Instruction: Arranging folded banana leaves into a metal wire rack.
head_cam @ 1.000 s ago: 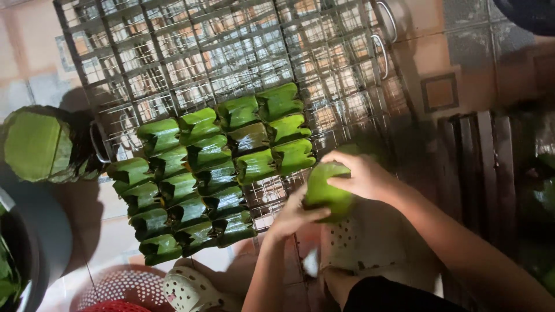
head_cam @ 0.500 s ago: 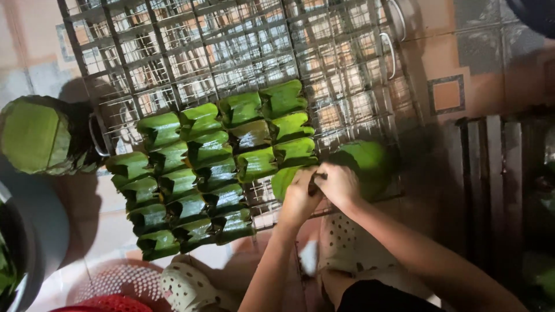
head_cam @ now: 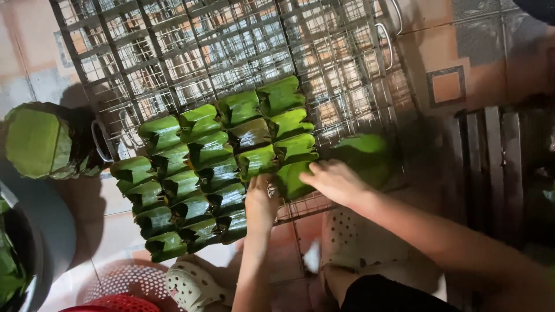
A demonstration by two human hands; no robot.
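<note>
Leaf-wrapped parcels (head_cam: 211,173) are filling the near-left part of the wire rack (head_cam: 231,52) in tight rows. I am pressing one more parcel (head_cam: 293,180) into the rack's near edge, at the end of those rows: my right hand (head_cam: 335,182) is lying over it with fingers curled onto the leaf, my left hand (head_cam: 260,205) touching its side, fingers together. By my reckoning under half the rack is being used so far. Left of the rack, a leaf-lined mould (head_cam: 37,141) is sitting.
</note>
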